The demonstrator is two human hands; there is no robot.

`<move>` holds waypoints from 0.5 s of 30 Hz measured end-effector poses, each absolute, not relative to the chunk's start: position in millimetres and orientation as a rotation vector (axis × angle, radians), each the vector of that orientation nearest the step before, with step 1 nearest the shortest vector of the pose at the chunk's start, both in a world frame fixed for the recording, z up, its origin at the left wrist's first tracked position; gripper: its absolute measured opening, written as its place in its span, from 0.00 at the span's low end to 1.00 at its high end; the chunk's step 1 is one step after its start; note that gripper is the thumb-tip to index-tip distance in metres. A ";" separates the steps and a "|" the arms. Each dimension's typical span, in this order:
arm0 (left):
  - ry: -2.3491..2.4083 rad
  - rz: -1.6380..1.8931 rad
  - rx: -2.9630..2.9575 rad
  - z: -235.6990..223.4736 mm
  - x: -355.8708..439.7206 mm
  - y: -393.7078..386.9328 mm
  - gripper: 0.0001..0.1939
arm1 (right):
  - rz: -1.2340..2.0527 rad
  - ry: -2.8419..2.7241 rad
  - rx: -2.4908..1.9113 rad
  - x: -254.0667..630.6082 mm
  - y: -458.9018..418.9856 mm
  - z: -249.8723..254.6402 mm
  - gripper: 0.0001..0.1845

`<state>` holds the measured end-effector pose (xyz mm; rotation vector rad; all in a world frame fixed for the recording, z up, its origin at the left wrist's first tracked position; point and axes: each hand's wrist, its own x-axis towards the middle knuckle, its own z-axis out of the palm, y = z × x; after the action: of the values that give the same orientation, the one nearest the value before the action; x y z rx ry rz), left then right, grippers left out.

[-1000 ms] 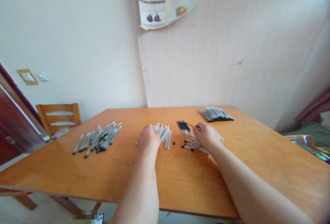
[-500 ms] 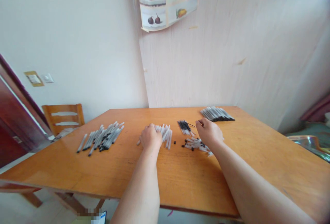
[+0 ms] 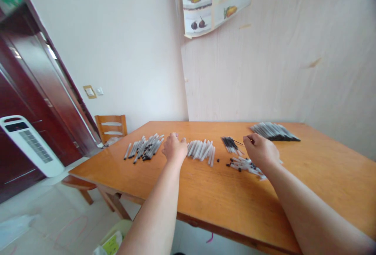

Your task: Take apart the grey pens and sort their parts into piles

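My left hand (image 3: 175, 147) is above the table between a pile of grey-white pens with black ends (image 3: 147, 147) and a row of white pen barrels (image 3: 201, 150). Its thumb and fingers are curved but apart, with nothing visible in them. My right hand (image 3: 262, 152) is closed in a pinch, and what it may hold is hidden. Beside its fingertips lies a bundle of dark pen refills (image 3: 230, 144), one sticking out towards the hand. Below that hand, partly covered by it, are loose white pen caps with black ends (image 3: 245, 165).
A neat stack of pens (image 3: 274, 131) lies at the back right of the wooden table (image 3: 211, 196). One small black plug (image 3: 218, 160) sits alone near the barrels. Behind the table's left end stands a wooden chair (image 3: 111, 125); a white upright appliance (image 3: 32, 145) is farther left.
The view has turned left. My left hand has moved left off the white barrels towards the pen pile, its fingers now apart. My right hand stays by the refills, still closed.
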<state>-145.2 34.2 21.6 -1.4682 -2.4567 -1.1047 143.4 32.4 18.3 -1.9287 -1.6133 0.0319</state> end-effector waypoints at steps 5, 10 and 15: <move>-2.358 -0.773 -1.380 21.7 -199.6 28.4 0.19 | 0.027 -1.624 -1.907 143.5 34.2 16.7 0.26; -2.352 -0.541 -1.425 8.0 -251.3 32.6 0.26 | 0.041 -1.665 -1.921 143.3 34.7 15.4 0.26; -2.396 -0.362 -1.510 -5.7 -282.9 39.6 0.29 | 0.051 -1.703 -1.914 143.4 37.5 12.2 0.27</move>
<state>-282.9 39.6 -5.7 -1.5102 -2.3965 -0.3624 143.4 37.5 12.2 -1.9143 -1.7029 0.0512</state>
